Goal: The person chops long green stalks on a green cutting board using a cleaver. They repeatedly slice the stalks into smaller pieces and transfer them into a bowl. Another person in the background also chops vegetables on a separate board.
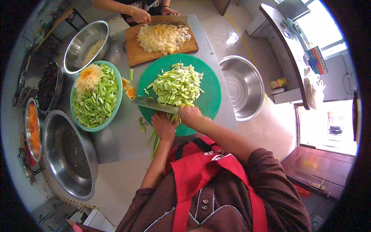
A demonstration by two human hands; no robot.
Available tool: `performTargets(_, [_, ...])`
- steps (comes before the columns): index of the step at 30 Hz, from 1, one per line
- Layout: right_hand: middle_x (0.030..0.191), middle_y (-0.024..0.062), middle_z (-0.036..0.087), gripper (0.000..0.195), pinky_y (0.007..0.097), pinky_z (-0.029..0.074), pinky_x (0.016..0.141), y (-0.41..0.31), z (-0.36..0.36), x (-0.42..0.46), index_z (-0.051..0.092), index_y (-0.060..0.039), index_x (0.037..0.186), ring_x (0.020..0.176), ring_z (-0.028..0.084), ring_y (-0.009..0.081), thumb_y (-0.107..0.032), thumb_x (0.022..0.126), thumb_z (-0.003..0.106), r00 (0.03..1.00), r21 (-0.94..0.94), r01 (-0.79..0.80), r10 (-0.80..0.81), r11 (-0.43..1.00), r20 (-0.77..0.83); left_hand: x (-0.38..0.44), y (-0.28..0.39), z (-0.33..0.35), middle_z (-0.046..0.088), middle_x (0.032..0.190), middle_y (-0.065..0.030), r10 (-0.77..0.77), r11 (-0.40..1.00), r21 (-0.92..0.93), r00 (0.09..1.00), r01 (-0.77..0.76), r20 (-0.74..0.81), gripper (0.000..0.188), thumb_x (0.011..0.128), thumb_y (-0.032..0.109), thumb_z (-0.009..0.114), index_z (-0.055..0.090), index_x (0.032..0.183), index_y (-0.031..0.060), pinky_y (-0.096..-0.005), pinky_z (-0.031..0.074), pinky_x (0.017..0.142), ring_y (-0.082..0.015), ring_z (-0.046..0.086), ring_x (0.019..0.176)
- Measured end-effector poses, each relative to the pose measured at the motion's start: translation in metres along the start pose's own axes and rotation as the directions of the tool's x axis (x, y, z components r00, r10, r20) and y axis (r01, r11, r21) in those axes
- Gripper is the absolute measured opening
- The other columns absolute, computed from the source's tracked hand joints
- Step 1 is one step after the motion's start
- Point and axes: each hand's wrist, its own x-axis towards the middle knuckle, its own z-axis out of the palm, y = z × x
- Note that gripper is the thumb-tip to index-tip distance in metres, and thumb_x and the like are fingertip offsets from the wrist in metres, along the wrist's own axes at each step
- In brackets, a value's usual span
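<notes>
My right hand grips the handle of a cleaver, whose blade lies across green stalks on a round green cutting board. Just below the blade, my left hand presses on the bunch of stalks; their thin ends stick out past the table's near edge. Beyond the blade rests a pile of chopped green stalks. Left of the board, a light green basin holds more cut stalks with a pale, finely chopped heap on top.
Across the metal table, another person's hand holds a cleaver at a wooden board with pale chopped food. Steel bowls stand at the left, one with orange shreds. A large steel basin is at the right.
</notes>
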Motion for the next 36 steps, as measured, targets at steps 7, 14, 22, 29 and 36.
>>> performTargets(7, [0.093, 0.0236, 0.073, 0.033, 0.0545, 0.057, 0.082, 0.029, -0.036, 0.000, 0.072, -0.0119, 0.116, 0.091, 0.071, 0.0432, -0.015, 0.086, 0.059, 0.993, 0.115, 0.105, -0.098, 0.988, -0.060, 0.026, 0.003, -0.013, 0.055, 0.118, -0.0203, 0.080, 0.994, -0.065, 0.986, -0.090, -0.149, 0.092, 0.063, 0.042, 0.090, 0.050, 0.130, -0.0054, -0.0499, 0.047, 0.090, -0.0387, 0.054, 0.108])
performTargets(14, [0.083, 0.0264, 0.071, 0.028, 0.0562, 0.056, 0.070, 0.014, -0.075, -0.075, 0.069, -0.0074, 0.112, 0.080, 0.071, 0.0458, -0.011, 0.088, 0.053, 0.990, 0.174, 0.035, -0.011, 0.984, -0.139, 0.032, -0.011, -0.016, 0.052, 0.127, -0.0248, 0.094, 0.973, -0.196, 0.984, -0.122, -0.150, 0.113, 0.061, 0.060, 0.087, 0.043, 0.139, -0.0082, -0.0538, 0.044, 0.096, -0.0435, 0.051, 0.114])
performTargets(22, [0.084, 0.0252, 0.071, 0.018, 0.0544, 0.056, 0.070, 0.018, -0.041, -0.104, 0.058, -0.0025, 0.108, 0.079, 0.072, 0.0441, -0.010, 0.092, 0.054, 1.000, 0.025, 0.017, -0.017, 1.000, -0.012, 0.006, -0.024, 0.010, 0.053, 0.120, -0.0240, 0.148, 0.978, -0.117, 0.973, -0.170, -0.180, 0.096, 0.067, 0.058, 0.081, 0.049, 0.133, -0.0050, -0.0532, 0.044, 0.088, -0.0420, 0.050, 0.109])
performTargets(29, [0.092, 0.0239, 0.074, 0.024, 0.0495, 0.061, 0.077, -0.009, -0.002, -0.006, 0.062, 0.0018, 0.107, 0.090, 0.075, 0.0398, -0.017, 0.094, 0.054, 1.000, -0.035, -0.007, 0.006, 0.999, -0.021, 0.006, -0.005, -0.007, 0.054, 0.116, -0.0209, 0.018, 0.999, -0.048, 0.999, -0.017, 0.031, 0.083, 0.072, 0.053, 0.080, 0.055, 0.127, -0.0038, -0.0518, 0.044, 0.087, -0.0390, 0.050, 0.109])
performTargets(36, [0.090, 0.0250, 0.072, 0.026, 0.0542, 0.058, 0.076, 0.003, -0.041, -0.003, 0.069, -0.0034, 0.105, 0.087, 0.072, 0.0441, -0.011, 0.082, 0.059, 0.997, 0.072, 0.079, -0.079, 0.994, 0.010, 0.002, -0.021, -0.022, 0.043, 0.145, -0.0305, 0.050, 0.989, -0.135, 0.999, -0.051, -0.013, 0.129, 0.066, 0.072, 0.081, 0.030, 0.151, -0.0098, -0.0592, 0.039, 0.107, -0.0488, 0.045, 0.129])
